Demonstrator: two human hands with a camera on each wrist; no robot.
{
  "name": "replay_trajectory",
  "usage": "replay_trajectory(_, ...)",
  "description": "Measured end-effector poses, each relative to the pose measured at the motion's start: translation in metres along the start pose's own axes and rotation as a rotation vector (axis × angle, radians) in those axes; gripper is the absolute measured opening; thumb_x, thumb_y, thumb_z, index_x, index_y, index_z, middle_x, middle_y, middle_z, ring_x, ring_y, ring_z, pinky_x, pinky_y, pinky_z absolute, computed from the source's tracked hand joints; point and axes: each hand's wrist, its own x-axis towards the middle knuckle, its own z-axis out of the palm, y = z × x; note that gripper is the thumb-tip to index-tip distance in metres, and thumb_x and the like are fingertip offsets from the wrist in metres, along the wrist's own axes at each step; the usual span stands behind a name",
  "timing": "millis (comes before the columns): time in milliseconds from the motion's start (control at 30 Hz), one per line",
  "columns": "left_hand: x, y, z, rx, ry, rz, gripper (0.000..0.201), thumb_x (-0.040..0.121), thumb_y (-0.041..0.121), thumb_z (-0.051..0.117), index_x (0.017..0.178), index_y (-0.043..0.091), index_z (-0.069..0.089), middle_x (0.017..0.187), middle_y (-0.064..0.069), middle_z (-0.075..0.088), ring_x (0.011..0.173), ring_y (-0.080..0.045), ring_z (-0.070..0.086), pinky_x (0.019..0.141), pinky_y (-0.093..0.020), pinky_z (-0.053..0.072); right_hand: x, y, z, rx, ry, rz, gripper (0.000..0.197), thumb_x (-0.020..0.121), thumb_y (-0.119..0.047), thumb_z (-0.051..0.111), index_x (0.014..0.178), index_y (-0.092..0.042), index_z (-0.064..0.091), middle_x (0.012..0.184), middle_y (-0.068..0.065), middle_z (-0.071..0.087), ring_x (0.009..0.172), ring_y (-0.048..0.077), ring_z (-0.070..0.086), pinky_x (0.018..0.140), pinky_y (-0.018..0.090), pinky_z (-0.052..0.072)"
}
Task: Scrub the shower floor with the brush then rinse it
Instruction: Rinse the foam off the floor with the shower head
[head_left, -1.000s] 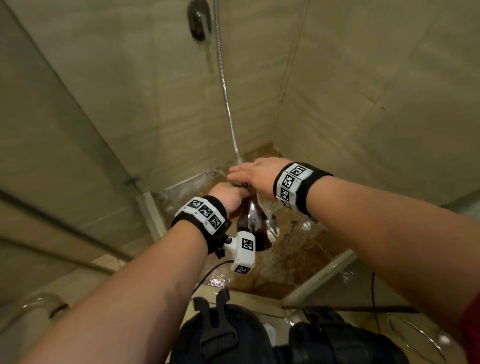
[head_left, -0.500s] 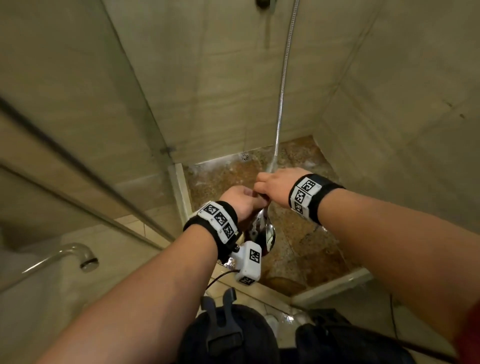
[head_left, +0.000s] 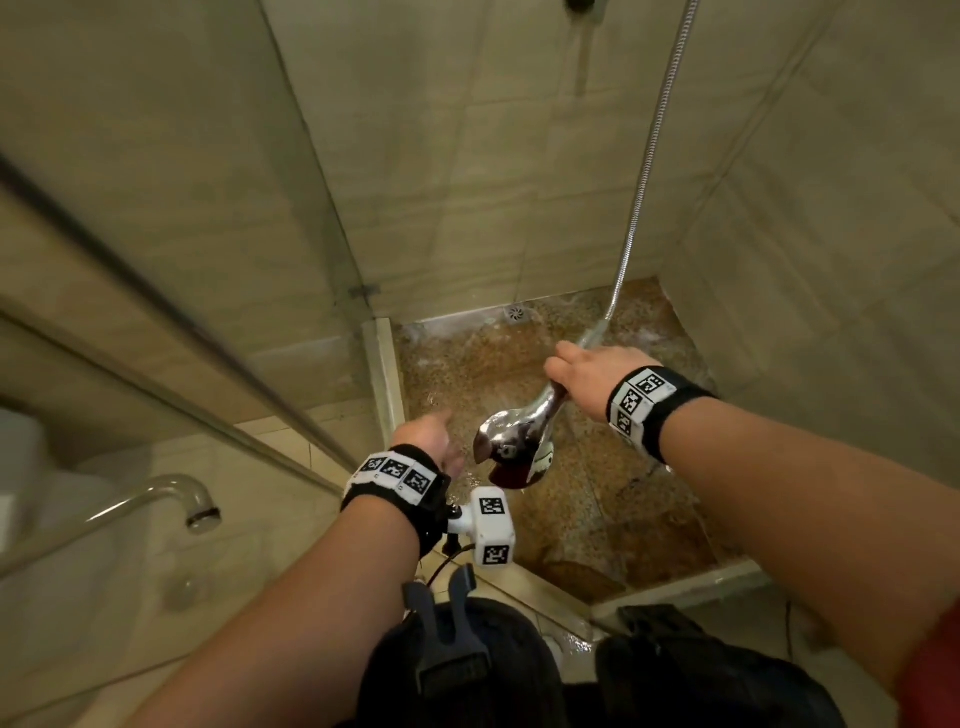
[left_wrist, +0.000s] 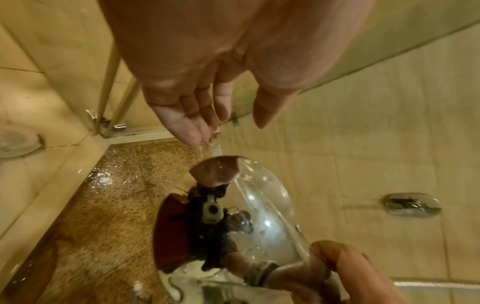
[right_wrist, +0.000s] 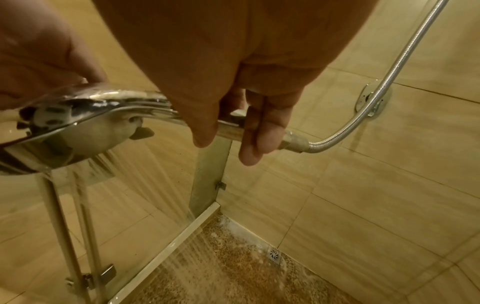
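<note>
The right hand (head_left: 589, 375) grips the shower head (head_left: 511, 451) by its handle, aiming spray at the floor (head_left: 613, 499) for rinsing; the left hand (head_left: 434, 436) hangs beside it, fingers (left_wrist: 187, 125) relaxed, holding nothing

The right hand (head_left: 589, 376) covers the middle of the chrome shower head's handle (head_left: 550, 410), the ribbed metal hose (head_left: 649, 156) runs off the head view's top edge, and no scrubbing brush shows anywhere.

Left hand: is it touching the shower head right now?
Apart. The head view shows wet floor between the open left hand and the chrome shower head; only the right hand grips its handle.
</note>
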Motion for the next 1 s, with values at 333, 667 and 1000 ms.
replay_trajectory(333,-0.019,-0.008,0.005,-0.148,-0.116,-0.113,0.055,0.104,0.035,0.059,0.152,0.011,0.047,0.070,-0.005,0.068,0.061,-0.018,0.070,0.062,-0.038,0.059,0.014,0.005,0.015,0.036,-0.012,0.020,0.027,0.098,-0.006,0.051,0.119,-0.020,0.044,0.106,-0.003,0.033,0.073,0.023,0.058,0.072,0.047,0.058)
replay_trajectory(667,-0.025,-0.012,-0.013,-0.263,-0.165,-0.163,0.025,0.103,0.027,0.060,0.100,0.002,0.065,0.080,-0.016,0.075,0.087,-0.031,0.072,0.071,-0.046,0.061,0.031,-0.012,0.021,0.096,0.002,0.027,0.026,0.096,-0.002,0.049,0.114,-0.021,0.042,0.111,0.001,0.039,0.065,0.023,0.057,0.067,0.046,0.059)
replay_trajectory(1000,-0.027,-0.012,-0.023,-0.438,-0.185,-0.213,0.037,0.099,0.030,0.065,0.118,-0.001,0.062,0.114,-0.028,0.068,0.102,-0.041,0.070,0.057,-0.047,0.062,0.050,-0.029,0.022,0.140,0.028,0.019,0.024,0.099,-0.004,0.046,0.113,-0.021,0.038,0.109,0.001,0.037,0.066,0.021,0.055,0.064,0.044,0.057)
